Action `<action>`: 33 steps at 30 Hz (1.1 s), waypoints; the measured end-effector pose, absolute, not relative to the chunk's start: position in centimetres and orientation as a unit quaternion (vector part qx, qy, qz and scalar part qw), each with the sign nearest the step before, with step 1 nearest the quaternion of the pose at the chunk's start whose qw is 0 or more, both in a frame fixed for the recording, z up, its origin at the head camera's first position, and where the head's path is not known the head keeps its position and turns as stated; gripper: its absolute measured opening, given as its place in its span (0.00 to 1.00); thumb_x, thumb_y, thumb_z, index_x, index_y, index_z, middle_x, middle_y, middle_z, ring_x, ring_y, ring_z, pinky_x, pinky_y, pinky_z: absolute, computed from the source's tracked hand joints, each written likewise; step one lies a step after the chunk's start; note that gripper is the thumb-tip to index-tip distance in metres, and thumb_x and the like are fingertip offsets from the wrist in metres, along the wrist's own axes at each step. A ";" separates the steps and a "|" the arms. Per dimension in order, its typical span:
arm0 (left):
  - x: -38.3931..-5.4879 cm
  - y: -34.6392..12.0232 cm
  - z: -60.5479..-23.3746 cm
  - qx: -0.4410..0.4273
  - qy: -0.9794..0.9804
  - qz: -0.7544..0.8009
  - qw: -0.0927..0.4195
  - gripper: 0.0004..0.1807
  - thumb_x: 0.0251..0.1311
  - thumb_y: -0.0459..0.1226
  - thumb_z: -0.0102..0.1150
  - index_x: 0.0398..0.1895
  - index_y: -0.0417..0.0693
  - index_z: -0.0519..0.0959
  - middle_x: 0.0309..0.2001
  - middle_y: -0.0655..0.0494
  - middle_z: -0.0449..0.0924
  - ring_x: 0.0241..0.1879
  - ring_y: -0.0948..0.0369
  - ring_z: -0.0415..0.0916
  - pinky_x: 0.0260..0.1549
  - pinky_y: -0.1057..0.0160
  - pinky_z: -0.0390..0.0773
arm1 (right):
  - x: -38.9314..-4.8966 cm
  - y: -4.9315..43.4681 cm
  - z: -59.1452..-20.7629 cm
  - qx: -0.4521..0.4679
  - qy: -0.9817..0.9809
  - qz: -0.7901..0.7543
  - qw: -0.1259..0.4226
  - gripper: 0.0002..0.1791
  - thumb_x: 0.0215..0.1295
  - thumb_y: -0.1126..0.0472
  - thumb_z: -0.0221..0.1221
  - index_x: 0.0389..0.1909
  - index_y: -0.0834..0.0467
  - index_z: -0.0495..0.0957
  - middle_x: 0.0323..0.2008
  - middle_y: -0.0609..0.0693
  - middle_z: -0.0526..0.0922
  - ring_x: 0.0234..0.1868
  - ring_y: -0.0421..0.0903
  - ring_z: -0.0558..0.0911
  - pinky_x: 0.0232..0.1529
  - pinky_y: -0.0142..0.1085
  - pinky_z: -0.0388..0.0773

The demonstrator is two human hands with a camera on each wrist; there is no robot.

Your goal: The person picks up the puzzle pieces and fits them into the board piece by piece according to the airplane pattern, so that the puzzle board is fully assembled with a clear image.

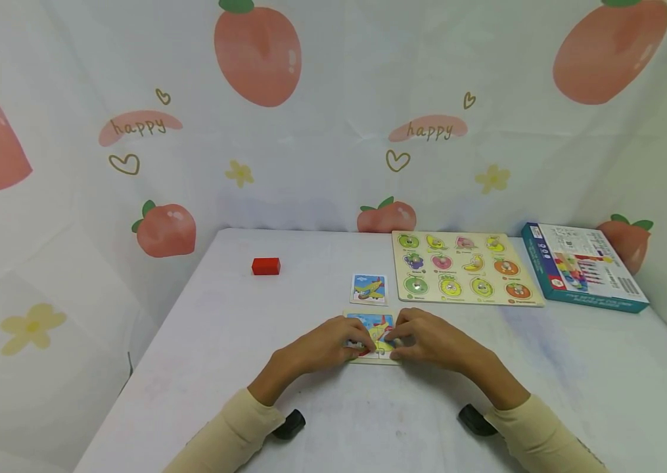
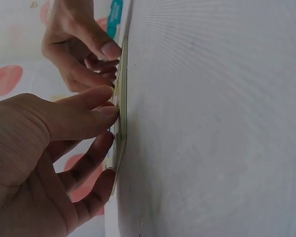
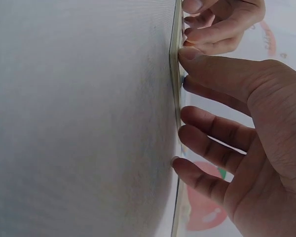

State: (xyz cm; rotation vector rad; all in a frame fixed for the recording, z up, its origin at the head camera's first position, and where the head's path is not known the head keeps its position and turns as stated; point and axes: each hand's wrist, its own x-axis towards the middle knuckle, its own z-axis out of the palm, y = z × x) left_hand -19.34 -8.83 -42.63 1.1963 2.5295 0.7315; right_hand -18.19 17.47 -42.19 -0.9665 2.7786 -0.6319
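A small jigsaw puzzle [image 1: 379, 323] with a yellow and red airplane picture lies in a shallow pale board [image 1: 377, 361] on the table. My left hand [image 1: 333, 343] rests on its left half, with thumb and fingertips touching the pieces. From the other side my right hand [image 1: 430, 338] touches the right half, its thumb near the front corner. In the left wrist view, the fingers of the left hand [image 2: 44, 148] lie spread along the board's edge. Loosely bent fingers of the right hand [image 3: 237, 133] meet the board in the right wrist view. Both hands cover parts of the puzzle.
Just behind the puzzle lies an airplane picture card [image 1: 368, 289]. A wooden fruit puzzle board [image 1: 468, 268] and a teal-edged box [image 1: 584, 266] stand at the back right. Toward the back left sits a red block [image 1: 265, 266].
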 end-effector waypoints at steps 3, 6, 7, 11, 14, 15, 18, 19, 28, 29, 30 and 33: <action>-19.3 -8.8 -42.6 0.409 0.868 0.251 0.127 0.12 0.70 0.33 0.68 0.51 0.56 0.91 0.52 0.65 0.85 0.55 0.67 0.77 0.62 0.62 0.75 | -18.2 17.6 -42.2 -0.319 0.921 -0.214 0.069 0.14 0.63 0.50 0.75 0.47 0.48 0.92 0.43 0.38 0.80 0.43 0.37 0.74 0.46 0.36 0.76; -19.3 -8.8 -42.6 0.407 0.869 0.250 0.129 0.12 0.70 0.33 0.68 0.51 0.55 0.91 0.52 0.65 0.85 0.55 0.67 0.77 0.62 0.63 0.75 | -18.2 17.7 -42.2 -0.319 0.921 -0.215 0.067 0.12 0.63 0.51 0.75 0.45 0.47 0.92 0.42 0.38 0.80 0.43 0.37 0.75 0.47 0.37 0.77; -19.3 -8.8 -42.6 0.408 0.869 0.249 0.129 0.12 0.70 0.33 0.68 0.51 0.55 0.91 0.52 0.65 0.85 0.55 0.67 0.77 0.62 0.63 0.75 | -18.2 17.7 -42.3 -0.318 0.921 -0.214 0.067 0.11 0.63 0.51 0.75 0.45 0.47 0.92 0.42 0.37 0.80 0.43 0.37 0.75 0.47 0.37 0.77; -19.3 -8.7 -42.5 0.410 0.869 0.248 0.127 0.12 0.70 0.33 0.68 0.51 0.55 0.91 0.52 0.64 0.85 0.55 0.66 0.78 0.62 0.62 0.75 | -18.3 17.7 -42.3 -0.315 0.921 -0.219 0.067 0.11 0.63 0.51 0.75 0.45 0.47 0.92 0.42 0.37 0.80 0.43 0.37 0.75 0.48 0.38 0.78; -19.0 -8.7 -42.2 0.408 0.873 0.236 0.124 0.13 0.71 0.34 0.66 0.53 0.57 0.91 0.52 0.62 0.84 0.55 0.64 0.77 0.58 0.59 0.76 | -18.5 17.6 -42.4 -0.311 0.922 -0.223 0.065 0.12 0.62 0.51 0.76 0.45 0.47 0.91 0.42 0.38 0.81 0.43 0.37 0.76 0.48 0.38 0.78; -18.9 -8.6 -42.2 0.408 0.876 0.225 0.123 0.14 0.72 0.33 0.65 0.55 0.59 0.90 0.53 0.63 0.84 0.55 0.63 0.76 0.57 0.59 0.76 | -18.5 17.6 -42.4 -0.309 0.922 -0.224 0.065 0.13 0.62 0.51 0.76 0.45 0.48 0.91 0.42 0.38 0.81 0.43 0.38 0.76 0.47 0.37 0.78; -18.6 -8.5 -41.9 0.410 0.884 0.190 0.124 0.21 0.74 0.31 0.62 0.60 0.66 0.88 0.57 0.64 0.82 0.56 0.61 0.73 0.51 0.59 0.73 | -18.6 17.5 -42.5 -0.307 0.923 -0.224 0.064 0.14 0.61 0.51 0.77 0.46 0.49 0.91 0.41 0.39 0.80 0.42 0.38 0.76 0.46 0.36 0.78; -18.5 -8.5 -41.9 0.414 0.883 0.182 0.127 0.24 0.73 0.29 0.60 0.62 0.67 0.87 0.60 0.65 0.81 0.56 0.61 0.72 0.49 0.60 0.71 | -18.6 17.5 -42.5 -0.306 0.923 -0.226 0.065 0.14 0.61 0.51 0.77 0.46 0.49 0.91 0.41 0.39 0.81 0.42 0.38 0.76 0.46 0.36 0.77; -18.2 -8.3 -42.3 0.434 0.873 0.159 0.157 0.30 0.75 0.27 0.53 0.70 0.69 0.81 0.70 0.77 0.75 0.62 0.66 0.69 0.46 0.66 0.64 | -18.5 17.7 -42.3 -0.311 0.917 -0.242 0.068 0.14 0.63 0.53 0.75 0.48 0.52 0.91 0.41 0.40 0.81 0.42 0.40 0.77 0.46 0.36 0.77; -18.2 -8.3 -42.3 0.434 0.873 0.157 0.158 0.30 0.75 0.27 0.53 0.70 0.69 0.81 0.71 0.78 0.74 0.62 0.65 0.69 0.45 0.66 0.64 | -18.6 17.7 -42.3 -0.310 0.916 -0.243 0.069 0.14 0.63 0.53 0.75 0.48 0.52 0.91 0.41 0.40 0.81 0.42 0.40 0.77 0.46 0.36 0.78; -18.2 -8.3 -42.4 0.434 0.873 0.154 0.159 0.30 0.75 0.27 0.53 0.70 0.69 0.80 0.71 0.78 0.74 0.62 0.65 0.68 0.46 0.66 0.64 | -18.6 17.7 -42.3 -0.310 0.916 -0.245 0.069 0.14 0.63 0.53 0.75 0.48 0.52 0.91 0.41 0.40 0.81 0.43 0.40 0.77 0.46 0.36 0.78; -18.2 -8.3 -42.2 0.435 0.874 0.147 0.161 0.31 0.75 0.27 0.53 0.71 0.69 0.79 0.72 0.77 0.73 0.63 0.65 0.68 0.46 0.67 0.64 | -18.7 17.7 -42.4 -0.308 0.916 -0.247 0.069 0.15 0.63 0.53 0.76 0.48 0.52 0.91 0.41 0.39 0.81 0.43 0.39 0.78 0.47 0.36 0.78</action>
